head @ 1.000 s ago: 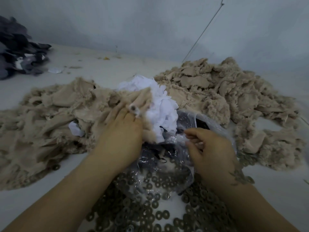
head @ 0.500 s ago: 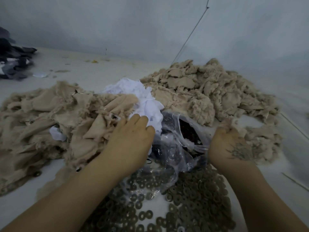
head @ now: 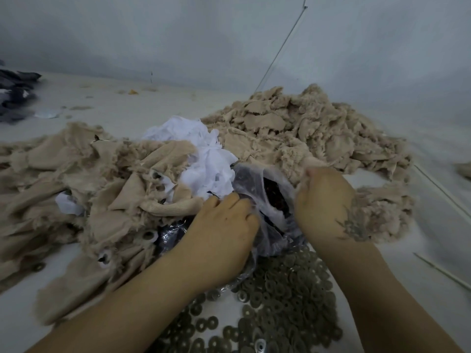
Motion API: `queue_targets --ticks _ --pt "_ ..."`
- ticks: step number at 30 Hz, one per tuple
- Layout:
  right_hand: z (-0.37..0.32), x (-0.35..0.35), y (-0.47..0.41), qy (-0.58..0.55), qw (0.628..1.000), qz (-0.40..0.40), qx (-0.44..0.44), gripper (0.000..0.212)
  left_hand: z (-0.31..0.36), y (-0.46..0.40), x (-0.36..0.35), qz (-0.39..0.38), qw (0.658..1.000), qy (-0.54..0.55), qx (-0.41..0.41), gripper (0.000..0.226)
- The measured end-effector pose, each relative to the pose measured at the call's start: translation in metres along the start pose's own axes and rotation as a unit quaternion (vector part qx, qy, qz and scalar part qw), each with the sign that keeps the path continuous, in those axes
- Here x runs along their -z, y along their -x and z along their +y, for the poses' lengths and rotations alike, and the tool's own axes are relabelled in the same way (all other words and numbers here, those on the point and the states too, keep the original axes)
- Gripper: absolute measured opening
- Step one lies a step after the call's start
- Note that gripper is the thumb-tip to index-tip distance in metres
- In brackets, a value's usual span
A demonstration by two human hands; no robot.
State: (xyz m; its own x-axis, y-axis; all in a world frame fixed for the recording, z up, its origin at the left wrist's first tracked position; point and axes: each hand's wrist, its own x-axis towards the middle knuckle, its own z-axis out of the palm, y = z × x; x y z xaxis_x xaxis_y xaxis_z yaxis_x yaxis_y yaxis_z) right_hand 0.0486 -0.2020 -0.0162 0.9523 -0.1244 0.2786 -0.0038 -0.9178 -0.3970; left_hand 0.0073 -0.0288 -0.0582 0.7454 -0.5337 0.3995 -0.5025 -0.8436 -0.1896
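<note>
At centre frame, one crinkled clear plastic bag (head: 246, 178) with dark contents stretches between two hands. The left hand (head: 221, 225) curls its fingers over the left rim, and the right hand (head: 322, 202) grips the right rim, fingertips hidden. Two heaps of fuzzy, frayed beige scraps (head: 293, 128) flank one white cloth wad (head: 204, 159). Countless flat grey rings (head: 285, 289) lie at lower centre.

Pale grey wall (head: 178, 34) behind a white tabletop (head: 114, 108).

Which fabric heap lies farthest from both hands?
The dark grey heap at the far left edge. The left beige heap, right beige heap and white heap adjoin the left hand or right hand.
</note>
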Motion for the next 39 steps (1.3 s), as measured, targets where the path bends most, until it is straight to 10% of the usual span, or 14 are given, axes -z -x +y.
queue_targets --ticks 6,14,20,29,34,39 --pt "-0.053 0.009 0.057 -0.15 0.96 0.079 0.224 0.028 0.0 -0.001 0.006 0.05 0.911 0.376 0.159 0.015" --pt "-0.036 -0.008 0.049 -0.211 0.952 0.055 0.214 0.05 -0.019 0.02 0.008 0.153 0.726 0.614 0.268 0.018" --pt "-0.038 -0.024 0.05 -0.383 0.894 -0.223 0.064 0.033 -0.023 0.031 0.004 0.132 0.572 0.752 0.3 0.019" --pt "-0.038 -0.031 0.049 -0.443 0.889 -0.111 0.002 0.015 -0.035 0.044 0.002 0.167 0.536 0.761 0.326 0.011" --pt "-0.04 -0.037 0.05 -0.626 0.715 -0.299 -0.09 0.033 -0.036 0.045 0.004 0.197 0.526 0.765 0.315 0.027" --pt "-0.044 -0.041 0.057 -0.644 0.663 -0.374 -0.083 0.04 -0.035 0.045 -0.001 0.225 0.571 0.698 0.37 0.02"
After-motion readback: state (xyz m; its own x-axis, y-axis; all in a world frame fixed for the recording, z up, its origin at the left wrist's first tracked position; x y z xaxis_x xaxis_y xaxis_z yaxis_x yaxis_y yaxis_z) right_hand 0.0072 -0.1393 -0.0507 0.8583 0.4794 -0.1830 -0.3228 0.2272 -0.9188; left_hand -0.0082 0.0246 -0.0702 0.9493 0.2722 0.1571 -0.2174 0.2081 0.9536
